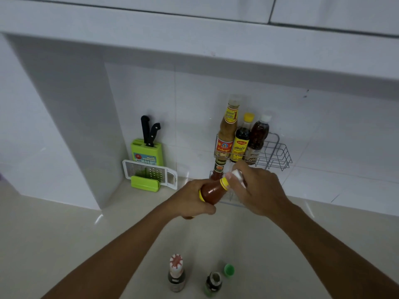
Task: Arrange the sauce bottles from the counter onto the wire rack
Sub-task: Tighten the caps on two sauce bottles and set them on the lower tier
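My left hand grips the body of a red chili sauce bottle with a yellow neck band, tilted toward the wall. My right hand closes on its white cap. Behind them a wire rack hangs on the wall; its upper tier holds three bottles: a tall tan one, a dark one with a yellow cap and a brown one with a white cap. A red bottle stands in the lower tier. On the near counter stand a dark bottle with a red-white cap and an uncapped green-labelled bottle.
A loose green cap lies on the counter beside the uncapped bottle. A green knife block with two black-handled knives and a white grater stand at the back left corner. The rack's upper right part holds nothing.
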